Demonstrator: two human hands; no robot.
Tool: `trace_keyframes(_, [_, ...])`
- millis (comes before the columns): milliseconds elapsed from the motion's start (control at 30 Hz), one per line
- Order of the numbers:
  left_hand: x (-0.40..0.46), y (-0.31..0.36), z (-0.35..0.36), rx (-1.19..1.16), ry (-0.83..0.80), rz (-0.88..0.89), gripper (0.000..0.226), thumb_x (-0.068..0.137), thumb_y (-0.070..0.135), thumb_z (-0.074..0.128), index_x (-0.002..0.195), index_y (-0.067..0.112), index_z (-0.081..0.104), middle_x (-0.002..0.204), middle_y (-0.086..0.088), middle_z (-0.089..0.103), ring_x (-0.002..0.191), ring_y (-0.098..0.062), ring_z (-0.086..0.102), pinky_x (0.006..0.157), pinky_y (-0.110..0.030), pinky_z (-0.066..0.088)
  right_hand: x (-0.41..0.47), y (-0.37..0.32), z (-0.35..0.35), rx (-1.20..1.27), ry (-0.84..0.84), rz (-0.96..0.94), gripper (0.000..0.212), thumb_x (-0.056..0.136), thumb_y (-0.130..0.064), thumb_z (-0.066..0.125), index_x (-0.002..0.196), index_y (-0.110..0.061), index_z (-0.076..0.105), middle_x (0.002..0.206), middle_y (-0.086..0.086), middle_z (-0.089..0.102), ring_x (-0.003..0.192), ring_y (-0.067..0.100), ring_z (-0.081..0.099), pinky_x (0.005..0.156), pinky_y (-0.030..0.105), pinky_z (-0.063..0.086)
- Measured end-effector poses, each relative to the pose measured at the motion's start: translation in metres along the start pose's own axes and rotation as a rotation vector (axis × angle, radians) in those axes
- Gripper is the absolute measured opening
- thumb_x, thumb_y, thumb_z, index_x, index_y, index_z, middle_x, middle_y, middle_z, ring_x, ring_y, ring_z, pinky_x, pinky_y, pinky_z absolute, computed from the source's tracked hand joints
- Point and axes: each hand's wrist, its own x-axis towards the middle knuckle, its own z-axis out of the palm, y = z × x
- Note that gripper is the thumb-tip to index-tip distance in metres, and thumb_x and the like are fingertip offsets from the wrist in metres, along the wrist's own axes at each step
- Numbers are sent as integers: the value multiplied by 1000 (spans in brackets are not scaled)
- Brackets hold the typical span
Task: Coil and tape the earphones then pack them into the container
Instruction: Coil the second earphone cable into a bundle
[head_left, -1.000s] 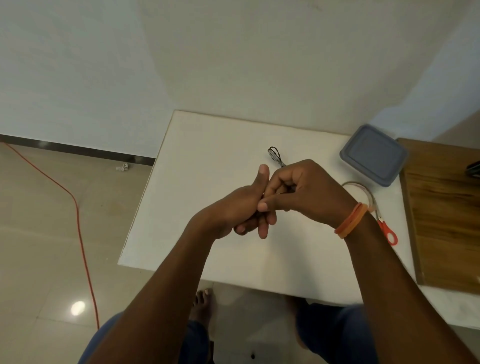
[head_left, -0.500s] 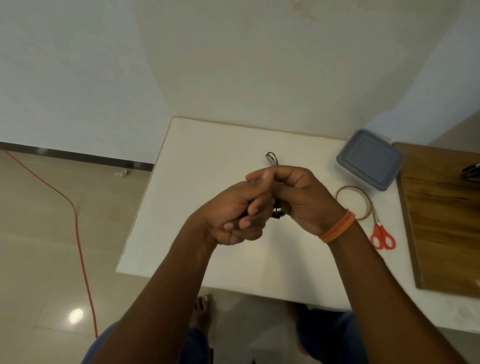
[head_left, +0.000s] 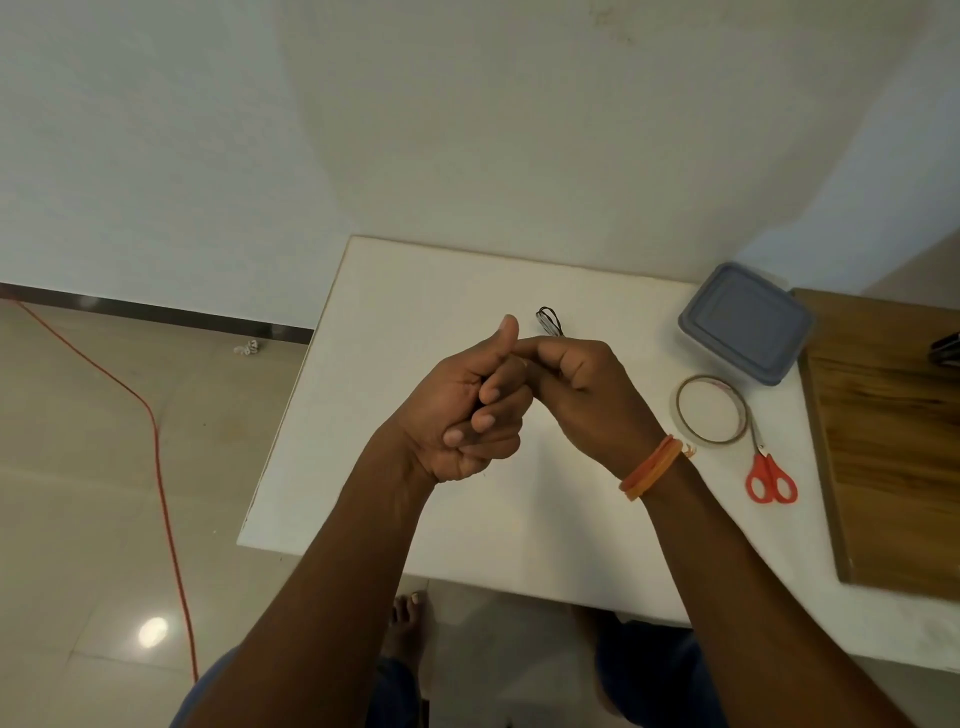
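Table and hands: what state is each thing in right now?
Container: lid on, at the table's far right.
Tape roll: lying flat, untouched.
Scissors: closed, lying beside the tape.
Earphones: dark loops showing beyond the hands.
Left hand: fingers curled, thumb up.
Right hand: fingers curled, meeting the left.

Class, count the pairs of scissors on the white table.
1: the red-handled scissors lie near the table's right side, beside the tape roll. None seems hidden.
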Motion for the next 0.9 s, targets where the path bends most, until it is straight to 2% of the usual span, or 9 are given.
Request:
trace_keyframes(67, [0, 0, 1, 2, 26, -3, 64, 98, 52, 36, 46, 15, 45, 35, 0, 42, 20, -3, 28, 30, -8, 15, 0, 2, 1, 93, -8, 85, 22, 98, -3, 50, 110, -3, 69, 75, -12, 69, 66, 4, 67, 63, 24, 56])
trace_keyframes(133, [0, 1, 2, 19, 74, -12, 65, 98, 52, 36, 45, 15, 44, 35, 0, 41, 19, -3, 27, 30, -8, 15, 1, 4, 2, 194, 1, 143, 22, 98, -4, 52, 111, -3, 70, 83, 6, 71, 71, 17, 71, 64, 34, 59])
trace_keyframes(267, [-1, 4, 6, 68, 112, -51, 62, 95, 52, 40, 44, 15, 43, 35, -1, 40, 19, -3, 26, 30, -6, 18, 0, 11, 2, 365, -20, 155, 20, 95, -1, 56, 109, 3, 69, 84, 28, 66, 72, 26, 61, 66, 29, 49])
trace_keyframes(400, [-5, 8, 8, 136, 68, -82, 63, 94, 53, 42, 43, 16, 43, 37, -4, 44, 20, -3, 29, 30, -8, 25, 0, 13, -2, 537, -65, 196, 24, 92, -3, 57, 113, 7, 65, 92, 14, 71, 85, 21, 66, 76, 29, 51])
trace_keyframes(533, [-7, 6, 13, 257, 178, -42, 66, 86, 64, 46, 41, 16, 41, 41, -8, 47, 20, -8, 30, 30, -9, 29, -2, 9, -3, 609, -106, 237, 24, 94, -1, 52, 114, 9, 61, 87, 11, 70, 74, 15, 68, 66, 21, 51])
trace_keyframes(633, [-6, 5, 17, 357, 307, 8, 67, 81, 66, 43, 40, 14, 42, 47, -12, 55, 26, -13, 44, 32, -13, 34, -2, 6, 0, 531, -90, 251, 20, 98, -7, 52, 109, 6, 63, 76, 17, 63, 58, 18, 61, 63, 32, 48])
trace_keyframes(733, [-3, 6, 19, 391, 420, 62, 66, 90, 60, 45, 42, 14, 47, 53, -12, 60, 36, -13, 55, 36, -17, 42, -1, 1, 5, 462, -67, 265, 22, 101, -11, 49, 87, -6, 64, 60, 13, 54, 49, 19, 52, 67, 42, 38])
trace_keyframes(833, [1, 2, 19, 386, 560, 106, 59, 91, 52, 58, 45, 16, 50, 54, -9, 57, 38, -12, 51, 38, -17, 41, -1, -1, 10, 441, -22, 265, 27, 103, -8, 43, 79, -5, 57, 51, -2, 50, 48, 15, 53, 62, 31, 44])
trace_keyframes(900, [5, -1, 19, 357, 658, 144, 51, 87, 47, 67, 50, 15, 51, 53, -6, 55, 39, -12, 47, 37, -17, 39, 0, -1, 12, 413, 24, 261, 24, 102, -7, 44, 83, -4, 57, 55, -4, 54, 52, 15, 55, 59, 23, 48])
